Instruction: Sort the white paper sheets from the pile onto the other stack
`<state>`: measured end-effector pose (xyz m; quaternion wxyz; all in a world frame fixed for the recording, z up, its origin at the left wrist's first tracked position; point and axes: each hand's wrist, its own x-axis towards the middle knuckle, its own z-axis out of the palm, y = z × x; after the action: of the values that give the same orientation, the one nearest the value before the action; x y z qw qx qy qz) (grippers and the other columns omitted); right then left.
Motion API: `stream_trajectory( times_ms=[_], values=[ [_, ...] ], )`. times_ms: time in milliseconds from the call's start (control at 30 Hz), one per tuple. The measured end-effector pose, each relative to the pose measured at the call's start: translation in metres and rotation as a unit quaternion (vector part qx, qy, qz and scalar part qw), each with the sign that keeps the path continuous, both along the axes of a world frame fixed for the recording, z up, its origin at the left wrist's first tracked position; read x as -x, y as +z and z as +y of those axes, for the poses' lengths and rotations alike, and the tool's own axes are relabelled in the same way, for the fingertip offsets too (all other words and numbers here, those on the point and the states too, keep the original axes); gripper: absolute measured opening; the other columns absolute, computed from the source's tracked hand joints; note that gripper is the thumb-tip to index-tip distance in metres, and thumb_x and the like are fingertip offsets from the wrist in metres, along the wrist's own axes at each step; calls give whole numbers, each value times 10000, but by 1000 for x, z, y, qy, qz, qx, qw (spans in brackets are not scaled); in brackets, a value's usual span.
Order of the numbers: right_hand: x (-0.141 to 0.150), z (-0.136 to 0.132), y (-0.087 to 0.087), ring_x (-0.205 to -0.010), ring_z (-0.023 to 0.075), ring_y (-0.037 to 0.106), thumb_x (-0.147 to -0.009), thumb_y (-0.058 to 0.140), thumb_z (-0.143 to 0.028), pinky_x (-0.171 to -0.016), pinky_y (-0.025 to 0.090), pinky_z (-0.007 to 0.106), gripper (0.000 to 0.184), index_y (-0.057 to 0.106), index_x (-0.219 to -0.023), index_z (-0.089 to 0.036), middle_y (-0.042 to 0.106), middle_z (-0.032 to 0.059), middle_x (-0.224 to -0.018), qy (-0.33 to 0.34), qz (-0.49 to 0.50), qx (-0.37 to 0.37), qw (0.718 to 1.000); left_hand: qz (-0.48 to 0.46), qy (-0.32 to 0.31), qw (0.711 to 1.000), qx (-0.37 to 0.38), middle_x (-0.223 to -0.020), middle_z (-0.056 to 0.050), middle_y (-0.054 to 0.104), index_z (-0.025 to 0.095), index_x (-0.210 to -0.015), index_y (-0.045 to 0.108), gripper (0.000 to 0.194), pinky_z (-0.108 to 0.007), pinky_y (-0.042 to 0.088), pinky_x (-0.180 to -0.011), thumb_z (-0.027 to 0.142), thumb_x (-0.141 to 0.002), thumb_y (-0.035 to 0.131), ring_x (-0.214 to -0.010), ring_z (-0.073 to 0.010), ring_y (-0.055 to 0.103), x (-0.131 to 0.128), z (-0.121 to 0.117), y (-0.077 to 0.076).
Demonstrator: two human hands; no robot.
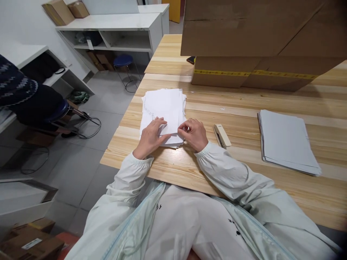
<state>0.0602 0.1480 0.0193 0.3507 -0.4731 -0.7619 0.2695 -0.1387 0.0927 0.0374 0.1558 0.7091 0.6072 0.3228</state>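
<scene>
A stack of white paper sheets (164,103) lies near the left side of the wooden table, its edges uneven. My left hand (153,137) rests on the near left part of the stack with fingers spread. At the near right corner my right hand (193,133) pinches the corner of the top sheet between thumb and forefinger. That sheet's near edge sits slightly back from the sheets beneath it. Just right of my right hand is a cream stapler (222,135), lying on the table and held by neither hand.
Farther right lies a second stack of paper (287,141). Large cardboard boxes (252,68) stand at the table's far side, with a dark phone-like object (191,60) beside them. A person (27,90) sits on a stool at the left. A blue stool (123,60) stands beyond the table (230,97).
</scene>
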Motion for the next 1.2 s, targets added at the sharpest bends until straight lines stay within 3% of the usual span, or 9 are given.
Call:
stream_trajectory(
  times_ms=[200,367,533,633,733,833,967,1067,1200],
  values=[
    [3,10,-1,-709,165,525,-921,553,-574,-721,347,315,488,690,-633,-205,596,26,-649,38,20,42,998,-59,33,998,-18,-1256,-89,726,211,-981,725,180,-446,455,-1114,283,-904,579,-1330,-282,585,1,4,-4],
    [-3,10,3,-653,148,550,-875,389,-795,-641,393,288,732,731,-688,-176,640,53,-675,32,149,199,968,-44,73,993,-85,-1125,-84,776,216,-908,743,221,-473,470,-1083,290,-939,537,-1168,-277,694,-16,-8,-6],
    [-21,2,4,-565,121,496,-676,696,-745,-542,381,259,584,635,-624,-166,592,-3,-585,55,192,277,940,-53,-66,990,-110,-1212,-63,748,249,-956,748,155,-488,404,-1158,267,-928,597,-1252,-252,643,-44,-40,-1],
    [-43,-13,3,-601,140,555,-673,760,-639,-545,437,271,484,696,-732,-163,659,10,-664,36,221,269,937,-154,-7,981,-114,-1429,-92,613,253,-1202,680,301,-467,383,-1182,334,-915,646,-1385,-247,524,-41,-48,5],
    [-66,-34,5,-661,167,631,-710,773,-561,-591,513,305,402,737,-824,-178,724,37,-759,8,275,265,924,-327,98,936,-87,-1558,-113,469,266,-1432,491,580,-448,386,-1183,404,-898,673,-1422,-248,476,-34,-45,10],
    [-81,-53,2,-688,181,673,-722,785,-506,-609,555,322,355,753,-890,-194,753,48,-802,9,294,272,916,-507,60,858,62,-1486,-110,554,275,-1468,442,669,-419,431,-1150,451,-875,697,-1379,-251,529,-42,-42,11],
    [-87,-72,-15,-697,164,680,-737,785,-422,-640,576,316,470,706,-1148,-206,769,48,-889,-63,271,185,943,-635,13,750,185,-1281,-88,708,222,-1293,619,539,-414,465,-1121,455,-824,745,-1307,-274,595,-71,-41,4],
    [-89,-80,-27,-647,132,641,-758,769,-374,-629,558,294,619,611,-1343,-246,773,45,-976,-177,192,50,964,-667,32,720,190,-1187,-82,749,195,-1160,684,455,-405,480,-1105,433,-786,783,-1258,-274,629,-85,-39,-1],
    [-92,-84,-30,-529,123,567,-803,729,-385,-551,501,278,318,745,-1083,-235,737,11,-759,-220,133,-38,966,-684,48,701,196,-1167,-82,756,187,-1118,694,437,-413,475,-1114,411,-759,808,-1260,-278,628,-87,-37,-1]
  ],
)
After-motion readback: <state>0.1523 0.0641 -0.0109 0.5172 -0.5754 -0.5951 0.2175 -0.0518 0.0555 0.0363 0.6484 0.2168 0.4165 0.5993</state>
